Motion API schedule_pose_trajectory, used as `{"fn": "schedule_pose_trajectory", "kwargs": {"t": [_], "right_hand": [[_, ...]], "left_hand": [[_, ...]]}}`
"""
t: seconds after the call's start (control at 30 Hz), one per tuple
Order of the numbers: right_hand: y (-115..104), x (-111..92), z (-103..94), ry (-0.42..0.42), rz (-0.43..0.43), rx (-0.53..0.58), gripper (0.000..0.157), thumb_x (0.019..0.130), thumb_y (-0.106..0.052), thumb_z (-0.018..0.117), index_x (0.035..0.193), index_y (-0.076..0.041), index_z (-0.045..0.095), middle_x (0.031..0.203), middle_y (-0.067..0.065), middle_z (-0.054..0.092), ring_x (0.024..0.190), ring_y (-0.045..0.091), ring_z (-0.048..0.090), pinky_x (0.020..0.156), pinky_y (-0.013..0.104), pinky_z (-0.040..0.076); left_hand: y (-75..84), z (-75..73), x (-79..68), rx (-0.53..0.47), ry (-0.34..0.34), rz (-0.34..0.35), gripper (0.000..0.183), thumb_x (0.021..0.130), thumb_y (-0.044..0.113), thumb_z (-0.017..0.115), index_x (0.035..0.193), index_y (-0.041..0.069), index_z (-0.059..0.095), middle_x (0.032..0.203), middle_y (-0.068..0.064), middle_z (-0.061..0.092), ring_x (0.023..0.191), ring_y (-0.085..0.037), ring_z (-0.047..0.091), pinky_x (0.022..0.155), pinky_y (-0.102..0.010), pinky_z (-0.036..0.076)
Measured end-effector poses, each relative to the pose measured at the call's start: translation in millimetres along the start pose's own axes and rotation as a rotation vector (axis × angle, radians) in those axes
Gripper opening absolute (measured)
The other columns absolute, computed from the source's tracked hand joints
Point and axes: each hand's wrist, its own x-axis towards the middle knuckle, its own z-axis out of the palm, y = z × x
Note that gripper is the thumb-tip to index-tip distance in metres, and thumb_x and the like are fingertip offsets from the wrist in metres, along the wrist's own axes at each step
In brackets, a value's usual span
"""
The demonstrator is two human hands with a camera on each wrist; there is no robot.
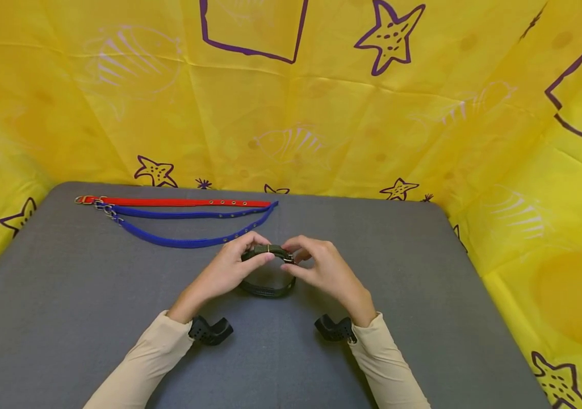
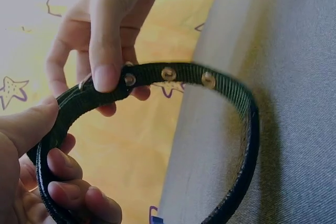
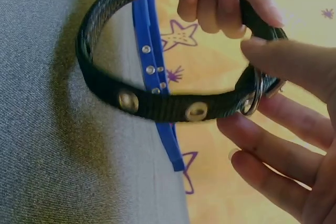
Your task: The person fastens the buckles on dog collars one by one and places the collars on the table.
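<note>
A dark green collar (image 1: pixel 268 292) with metal eyelets, formed into a loop, is held up between both hands over the grey table. My left hand (image 1: pixel 230 265) pinches one stretch of the band, its thumb on one face and the fingers curled round the other, as the left wrist view shows. My right hand (image 1: pixel 325 269) pinches the loop by the buckle and a metal ring (image 3: pixel 255 94), thumb against the band. In the left wrist view an eyelet (image 2: pixel 168 74) shows on the strap beyond the right thumb. Fingers partly hide the buckle.
Farther back on the left of the grey table (image 1: pixel 91 318) lie a red collar (image 1: pixel 168 201) and blue collars (image 1: pixel 183 243), stretched out with their metal fittings to the left. Yellow cloth (image 1: pixel 291 102) with sea-creature drawings hangs behind and along the sides.
</note>
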Motion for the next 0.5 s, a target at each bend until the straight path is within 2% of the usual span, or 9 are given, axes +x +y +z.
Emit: {"fn": "schedule_pose_trajectory", "kwargs": {"t": [0.27, 0.37, 0.5], "right_hand": [[2.4, -1.9, -1.1, 0.015, -0.025, -0.087, 0.02, 0.086, -0.008, 0.076, 0.106, -0.011, 0.075, 0.1, 0.002, 0.075, 0.075, 0.011, 0.068, 0.073, 0.03, 0.058], [3.7, -2.3, -0.8, 0.025, -0.03, -0.127, 0.019, 0.087, -0.01, 0.076, 0.105, -0.013, 0.077, 0.097, 0.0, 0.076, 0.074, 0.009, 0.064, 0.071, 0.028, 0.056], [5.6, -2.5, -0.7, 0.044, -0.002, -0.165, 0.019, 0.087, -0.012, 0.075, 0.106, -0.016, 0.077, 0.096, -0.002, 0.076, 0.073, 0.009, 0.063, 0.069, 0.03, 0.056]], "left_hand": [[-3.0, 8.1, -1.7, 0.103, -0.007, 0.015, 0.019, 0.098, 0.031, 0.064, 0.112, 0.018, 0.062, 0.091, 0.005, 0.064, 0.077, -0.013, 0.052, 0.068, -0.026, 0.043], [-5.7, 9.4, -2.8, 0.123, -0.018, 0.023, 0.019, 0.098, 0.029, 0.063, 0.113, 0.016, 0.062, 0.084, 0.005, 0.062, 0.071, -0.012, 0.05, 0.064, -0.025, 0.042], [-9.4, 8.0, -3.8, 0.129, -0.029, 0.034, 0.022, 0.099, 0.027, 0.062, 0.116, 0.013, 0.063, 0.085, 0.0, 0.065, 0.07, -0.01, 0.053, 0.064, -0.025, 0.045]]}}
